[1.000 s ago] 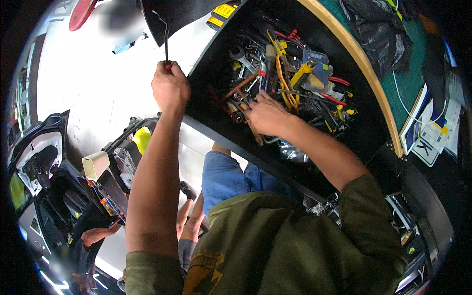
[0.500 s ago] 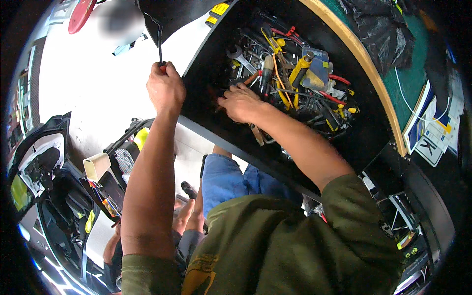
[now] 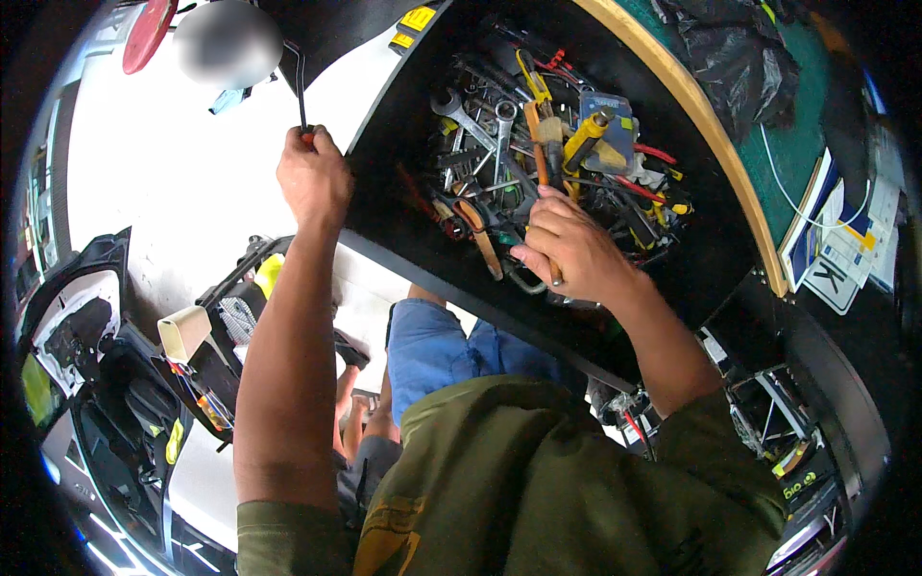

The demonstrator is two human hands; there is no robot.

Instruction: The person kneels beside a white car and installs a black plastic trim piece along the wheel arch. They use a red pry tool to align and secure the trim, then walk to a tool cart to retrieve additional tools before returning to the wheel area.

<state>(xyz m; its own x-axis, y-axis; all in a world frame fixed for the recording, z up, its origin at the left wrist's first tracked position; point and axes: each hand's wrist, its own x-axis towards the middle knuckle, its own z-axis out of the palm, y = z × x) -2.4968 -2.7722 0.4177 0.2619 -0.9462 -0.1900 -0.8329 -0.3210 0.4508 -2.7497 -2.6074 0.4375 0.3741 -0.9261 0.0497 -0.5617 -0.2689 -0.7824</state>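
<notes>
Shifted rightward over the black drawer (image 3: 715, 216), the right hand (image 3: 576, 245) has its fingers around an orange-brown tool (image 3: 538, 144) beside jumbled wrenches (image 3: 469, 122), which could snag it; the left hand (image 3: 315, 180) grips a bent rod (image 3: 302, 91).

a dark bent-tipped rod (image 3: 303, 99) points forward; an orange-brown handle (image 3: 536, 125) slants over jumbled tools (image 3: 473, 123).

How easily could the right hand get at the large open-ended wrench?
Probably yes: the open-ended wrench lies with one end uncovered and no hand over it, but the right hand seems closed around a brown handle, which it may need to release first.
</notes>
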